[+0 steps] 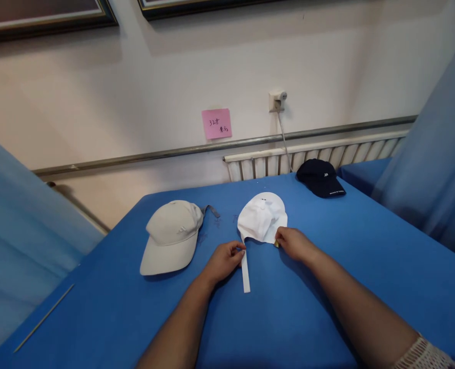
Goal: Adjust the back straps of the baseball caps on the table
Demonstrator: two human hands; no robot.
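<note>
Blue cloth (227, 328); soft white cap (259, 218).

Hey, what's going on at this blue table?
A person is handling the white cap with both bare hands. The left hand pinches its loose strap, which hangs toward the person, and the right hand grips the back edge on the other side. The beige cap lies to the left and the dark cap at the far right, neither one touched.

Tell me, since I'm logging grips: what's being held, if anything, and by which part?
The white cap: the left hand pinches its strap, the right hand its back edge.
</note>
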